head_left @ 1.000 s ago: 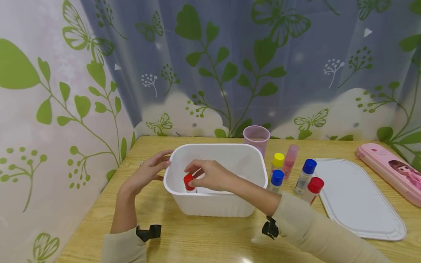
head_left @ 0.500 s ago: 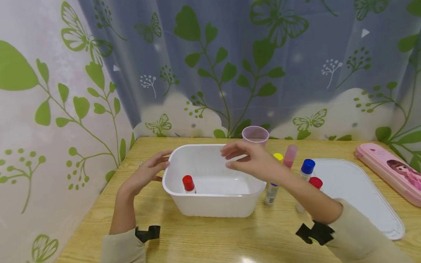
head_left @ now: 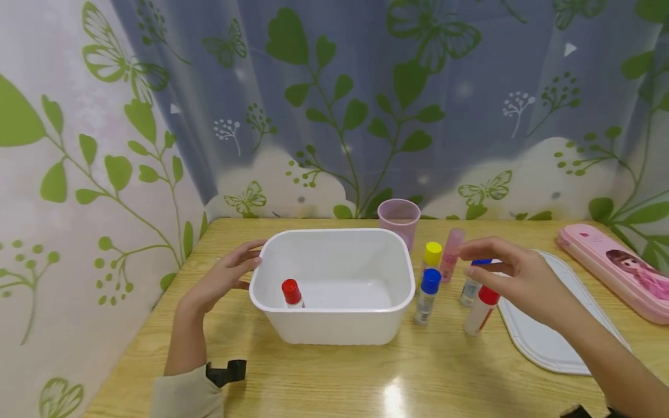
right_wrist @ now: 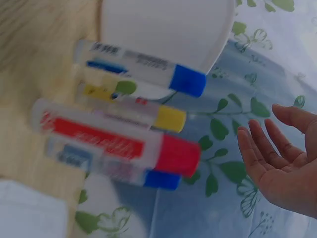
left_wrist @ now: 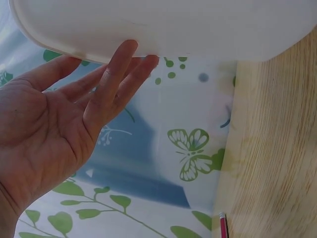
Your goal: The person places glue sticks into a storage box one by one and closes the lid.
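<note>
My left hand (head_left: 216,281) touches the left side of a white plastic tub (head_left: 334,328) with spread fingers; the left wrist view shows its fingertips at the rim. Inside the tub, near its front left, stands a glue stick with a red cap (head_left: 291,291), its lower part hidden by the wall. My right hand (head_left: 528,284) holds nothing and hovers with loosely bent fingers above a second red-capped glue stick (head_left: 479,313) and a blue-capped one (head_left: 470,292), partly covering the latter. Another blue-capped glue stick (head_left: 426,299) and a yellow-capped one (head_left: 432,255) stand beside the tub.
A pink tube (head_left: 452,252) and a pinkish-purple cup (head_left: 399,215) stand behind the glue sticks. To the right lie a white lid (head_left: 546,342) and a pink pencil case (head_left: 617,270). A patterned curtain (head_left: 345,116) closes off the back of the table.
My right hand has let go of the red-capped glue stick inside the tub, lifted out and moved right, over the standing glue sticks. The left hand stays at the tub.
</note>
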Motion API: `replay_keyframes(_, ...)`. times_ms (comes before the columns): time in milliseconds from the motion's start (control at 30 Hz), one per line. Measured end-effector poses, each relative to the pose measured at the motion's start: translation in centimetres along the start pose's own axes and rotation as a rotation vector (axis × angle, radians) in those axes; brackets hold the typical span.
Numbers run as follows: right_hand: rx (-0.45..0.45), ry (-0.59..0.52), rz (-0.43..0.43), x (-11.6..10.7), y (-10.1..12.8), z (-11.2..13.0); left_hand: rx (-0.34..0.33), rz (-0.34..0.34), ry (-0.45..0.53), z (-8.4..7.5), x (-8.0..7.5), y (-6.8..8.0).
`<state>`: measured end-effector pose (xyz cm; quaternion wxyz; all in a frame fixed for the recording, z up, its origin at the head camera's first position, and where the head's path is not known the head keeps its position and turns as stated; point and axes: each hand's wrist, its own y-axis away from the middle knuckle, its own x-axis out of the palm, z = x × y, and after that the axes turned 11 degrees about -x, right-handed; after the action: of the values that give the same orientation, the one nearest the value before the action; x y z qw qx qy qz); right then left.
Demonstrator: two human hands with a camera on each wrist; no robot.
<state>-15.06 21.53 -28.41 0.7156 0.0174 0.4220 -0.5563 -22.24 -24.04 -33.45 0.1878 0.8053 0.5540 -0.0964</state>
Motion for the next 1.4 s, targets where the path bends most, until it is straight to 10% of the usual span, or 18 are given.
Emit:
replay_keyframes(733,0.070,0.139,-0.093,1.7,4.8,-6.5,-0.006,0.013,0.031,0.0,-0.3,0.5)
replay_keyframes(1400,0.051,0.154,-0.139,0.8,4.1,-4.8,-0.004,0.020,0.032,-0.3,0.0,0.1)
